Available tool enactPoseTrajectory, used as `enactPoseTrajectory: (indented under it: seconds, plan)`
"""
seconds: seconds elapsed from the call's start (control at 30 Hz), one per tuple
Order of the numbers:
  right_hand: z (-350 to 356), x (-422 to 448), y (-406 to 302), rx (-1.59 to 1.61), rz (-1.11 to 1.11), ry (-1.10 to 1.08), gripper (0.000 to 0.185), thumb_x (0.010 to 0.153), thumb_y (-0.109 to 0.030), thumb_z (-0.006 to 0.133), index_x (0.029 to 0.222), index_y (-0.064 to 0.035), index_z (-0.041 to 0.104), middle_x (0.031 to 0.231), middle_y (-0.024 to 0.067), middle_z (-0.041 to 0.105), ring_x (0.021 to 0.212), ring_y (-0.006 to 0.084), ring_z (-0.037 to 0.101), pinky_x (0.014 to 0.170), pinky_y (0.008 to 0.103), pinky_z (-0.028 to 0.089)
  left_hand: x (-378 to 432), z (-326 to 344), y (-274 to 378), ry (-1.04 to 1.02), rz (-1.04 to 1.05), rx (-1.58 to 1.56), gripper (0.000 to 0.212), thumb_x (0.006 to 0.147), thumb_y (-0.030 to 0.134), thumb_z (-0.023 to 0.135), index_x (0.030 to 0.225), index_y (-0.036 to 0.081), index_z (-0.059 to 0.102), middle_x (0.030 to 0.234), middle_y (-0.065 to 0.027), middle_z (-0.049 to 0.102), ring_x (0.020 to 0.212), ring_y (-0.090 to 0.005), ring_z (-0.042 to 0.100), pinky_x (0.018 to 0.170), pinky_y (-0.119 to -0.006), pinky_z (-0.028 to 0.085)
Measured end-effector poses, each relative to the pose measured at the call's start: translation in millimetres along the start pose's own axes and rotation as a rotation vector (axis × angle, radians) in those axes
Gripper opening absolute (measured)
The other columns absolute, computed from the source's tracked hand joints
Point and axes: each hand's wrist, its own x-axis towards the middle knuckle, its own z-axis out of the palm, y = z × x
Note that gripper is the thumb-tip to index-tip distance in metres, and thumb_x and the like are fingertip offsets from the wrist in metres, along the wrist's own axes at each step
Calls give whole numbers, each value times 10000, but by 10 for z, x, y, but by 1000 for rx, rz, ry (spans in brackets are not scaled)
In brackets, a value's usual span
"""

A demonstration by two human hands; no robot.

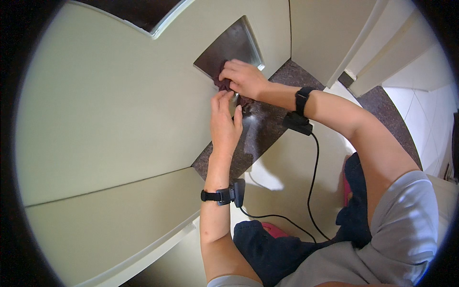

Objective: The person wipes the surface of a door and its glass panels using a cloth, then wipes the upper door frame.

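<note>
A dark maroon cloth (223, 81) is bunched under my right hand (245, 78), whose curled fingers press it at the lower edge of a dark metal-framed panel (233, 46) on the pale wall. My left hand (226, 118) is just below, its fingertips at the cloth's lower edge and its thumb held apart from the fingers; whether it grips the cloth I cannot tell. Part of the cloth's lower end hangs beside the left thumb. Each wrist wears a black strap with a small cabled device.
A dark speckled stone strip (263, 125) runs along the wall's foot. Another framed dark opening (143, 14) is at the upper left. Pale door frames (358, 46) and white floor tiles (426, 104) lie to the right. Black cables (317, 161) hang before me.
</note>
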Motion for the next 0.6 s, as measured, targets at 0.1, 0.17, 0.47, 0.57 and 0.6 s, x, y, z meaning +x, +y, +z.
enactPoseTrajectory:
  seconds: [0.1,0.17,0.47,0.57,0.6]
  plan:
    - [-219,357,-198,-16,-133,278,266,689,-16,650,937,-111,629,954,61,592,944,298,591,772,400,537,46,-79,67,92,19,-42,370,892,25,610,1255,10,538,1302,-176,481,1047,-288,608,830,-368,553]
    - [-377,644,-304,-23,-147,386,280,673,-13,650,934,-113,632,948,63,591,931,299,594,764,398,539,107,-143,153,140,49,-65,367,892,16,607,1253,6,537,1293,-184,481,1019,-281,615,813,-353,563]
    - [-220,817,-646,81,-201,336,316,646,41,619,923,-109,644,919,50,606,878,283,593,711,390,527,92,-325,149,236,58,-74,305,887,-10,599,1189,-7,553,1145,-151,545,995,-244,620,761,-332,580]
    - [-285,1002,-715,64,-263,498,317,645,31,626,930,-107,645,914,49,598,874,287,585,686,386,524,106,-400,181,314,120,-49,312,885,-21,577,1196,-12,550,1163,-161,535,978,-293,604,783,-366,546]
    - [-230,1005,-731,56,-262,480,313,644,26,629,927,-105,645,909,49,592,873,286,582,678,380,522,101,-419,168,316,104,-55,317,882,-13,585,1197,-7,554,1156,-158,543,973,-298,604,781,-368,541]
